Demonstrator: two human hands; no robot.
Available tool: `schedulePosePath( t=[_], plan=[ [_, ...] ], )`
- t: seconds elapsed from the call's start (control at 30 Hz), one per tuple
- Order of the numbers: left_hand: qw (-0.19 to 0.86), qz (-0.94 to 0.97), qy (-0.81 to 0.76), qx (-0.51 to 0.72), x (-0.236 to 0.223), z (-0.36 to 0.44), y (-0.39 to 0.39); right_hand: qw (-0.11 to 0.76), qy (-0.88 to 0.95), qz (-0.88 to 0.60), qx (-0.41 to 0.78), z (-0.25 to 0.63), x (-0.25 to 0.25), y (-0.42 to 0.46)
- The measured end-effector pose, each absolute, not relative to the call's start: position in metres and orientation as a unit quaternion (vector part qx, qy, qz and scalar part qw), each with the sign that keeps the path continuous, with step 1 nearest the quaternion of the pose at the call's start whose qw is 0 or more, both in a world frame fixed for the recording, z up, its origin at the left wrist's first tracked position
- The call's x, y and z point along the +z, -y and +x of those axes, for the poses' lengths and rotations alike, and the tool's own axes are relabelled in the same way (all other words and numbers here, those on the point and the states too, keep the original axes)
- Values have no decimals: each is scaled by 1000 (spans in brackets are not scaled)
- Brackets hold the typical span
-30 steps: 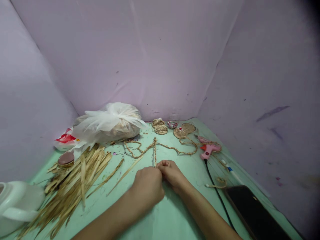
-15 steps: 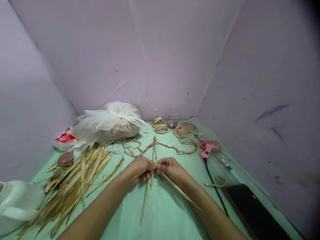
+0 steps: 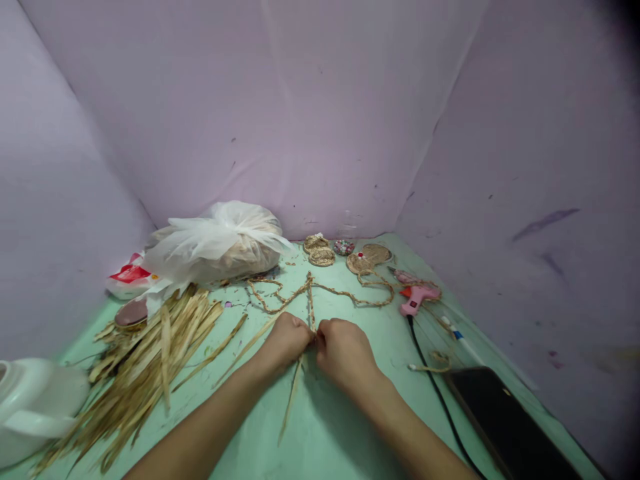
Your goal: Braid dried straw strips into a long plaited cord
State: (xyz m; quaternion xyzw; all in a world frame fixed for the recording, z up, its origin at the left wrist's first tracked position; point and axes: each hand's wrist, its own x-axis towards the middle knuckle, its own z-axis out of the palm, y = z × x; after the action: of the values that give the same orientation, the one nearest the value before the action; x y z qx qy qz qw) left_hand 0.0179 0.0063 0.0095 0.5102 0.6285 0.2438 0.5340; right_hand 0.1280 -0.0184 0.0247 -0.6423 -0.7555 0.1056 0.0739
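My left hand [image 3: 287, 340] and my right hand [image 3: 345, 350] meet at the near end of a thin braid [image 3: 311, 303] of dried fibre strips. Both are closed, fingertips pinching the braid's end from either side; the exact grip is hidden under the knuckles. One loose pale strip [image 3: 247, 348] runs out to the left behind my left wrist. Another strip [image 3: 290, 403] hangs toward me below the hands. Beyond them the braided cord [image 3: 350, 299] lies in loops across the green cloth.
Left of my arm is a pile of dried strips [image 3: 145, 367], with a white jug [image 3: 43, 410] and a tied plastic bag [image 3: 220, 243]. Coiled braided pieces [image 3: 320, 253] sit at the back. A pink glue gun [image 3: 417, 299], its black cable and a dark phone [image 3: 510, 420] are on the right.
My right hand has rolled over, knuckles now upward. The long strip that trailed under my right forearm is gone from there, and a strip now extends left behind my left hand.
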Motion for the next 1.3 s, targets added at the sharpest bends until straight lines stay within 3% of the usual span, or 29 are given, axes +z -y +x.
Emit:
schedulePosePath(
  t=[0.37,0.47,0.67,0.8,0.93,1.07,1.3],
  plan=[
    [610,457,-601,239,15,11,-10,25,796,-591,129,114,37,31],
    [622,469,-587,223,15,8,-12,73,784,-586,191,129,39,23],
    [638,490,-561,194,11,0,-15,292,610,-620,397,151,16,-6],
    [637,498,-556,193,11,-2,-16,296,489,-549,610,138,-1,-8],
    [628,508,-557,193,11,0,-16,286,488,-571,595,130,-6,-5],
    [555,569,-584,169,13,2,-14,299,527,-582,542,133,-15,-8],
    [321,699,-637,54,27,1,-7,301,511,-566,573,132,-17,-8]
  ],
)
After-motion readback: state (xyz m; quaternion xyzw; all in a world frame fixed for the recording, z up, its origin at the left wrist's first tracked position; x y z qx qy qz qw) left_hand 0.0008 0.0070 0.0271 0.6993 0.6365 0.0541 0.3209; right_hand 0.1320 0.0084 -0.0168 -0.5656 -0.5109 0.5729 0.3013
